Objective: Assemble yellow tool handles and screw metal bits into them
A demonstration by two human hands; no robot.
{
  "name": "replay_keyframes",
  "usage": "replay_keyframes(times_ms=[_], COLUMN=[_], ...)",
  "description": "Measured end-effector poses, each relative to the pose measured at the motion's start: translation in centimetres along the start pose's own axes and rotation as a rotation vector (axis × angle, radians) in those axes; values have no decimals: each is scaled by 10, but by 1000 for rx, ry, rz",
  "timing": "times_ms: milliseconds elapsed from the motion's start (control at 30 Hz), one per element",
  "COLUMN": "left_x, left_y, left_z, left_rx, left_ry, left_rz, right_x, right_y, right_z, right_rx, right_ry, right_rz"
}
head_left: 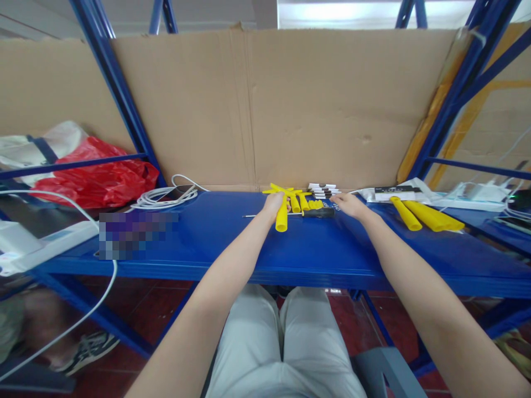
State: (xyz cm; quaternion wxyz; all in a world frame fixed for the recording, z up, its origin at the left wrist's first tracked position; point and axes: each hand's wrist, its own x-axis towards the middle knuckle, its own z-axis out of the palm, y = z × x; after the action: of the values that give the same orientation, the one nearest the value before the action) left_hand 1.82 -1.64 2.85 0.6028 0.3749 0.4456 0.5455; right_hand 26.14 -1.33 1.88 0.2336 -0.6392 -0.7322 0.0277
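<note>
Left hand: our left hand [274,203] is closed around a yellow tube [281,221], nearer the back edge of the blue bench [199,235] than the front, its open end facing us; this probably leaves the mouth easy to see.
Right hand: our right hand [350,205], well apart from the left, lies with fingertips beside a white stack [322,187] near the back edge; whether they pinch anything, we cannot tell.
Yellow pieces: more yellow pieces [305,202] lie between our hands, likely gathered there for short reaches.
Screwdriver: the screwdriver [320,213] lies along the bench's length in front of them, presumably handy for either hand; dark, thick handle, thin metal shaft.
Yellow cones: the yellow cones [431,216] rest toward the back right corner, seemingly set aside from the work; smooth, tapering, matt.
White cable: the white cable [164,198] sits coiled near the back left corner, perhaps to stay out of our way.
Cardboard: the cardboard [332,99] stands behind the back edge, flat, brown and creased, likely as a screen.
</note>
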Motion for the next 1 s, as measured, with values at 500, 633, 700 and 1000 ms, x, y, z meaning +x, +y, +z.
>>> replay_keyframes(times_ms=[500, 633, 700, 1000], left_x=[-15, -14, -12, 1], left_y=[-17, -15, -14, -11], left_z=[2, 1, 0, -6], left_rx=[474, 476, 479, 320], left_ry=[-252, -180, -130, -6], left_rz=[237, 265, 283, 269], right_x=[-9, -13, -13, -17], right_y=[-30, -33, -36, -47], right_z=[1, 2, 6, 9], right_rx=[92, -4, -67, -368], right_ry=[-70, -162, -181, -123], right_rz=[-235, -267, -277, -293])
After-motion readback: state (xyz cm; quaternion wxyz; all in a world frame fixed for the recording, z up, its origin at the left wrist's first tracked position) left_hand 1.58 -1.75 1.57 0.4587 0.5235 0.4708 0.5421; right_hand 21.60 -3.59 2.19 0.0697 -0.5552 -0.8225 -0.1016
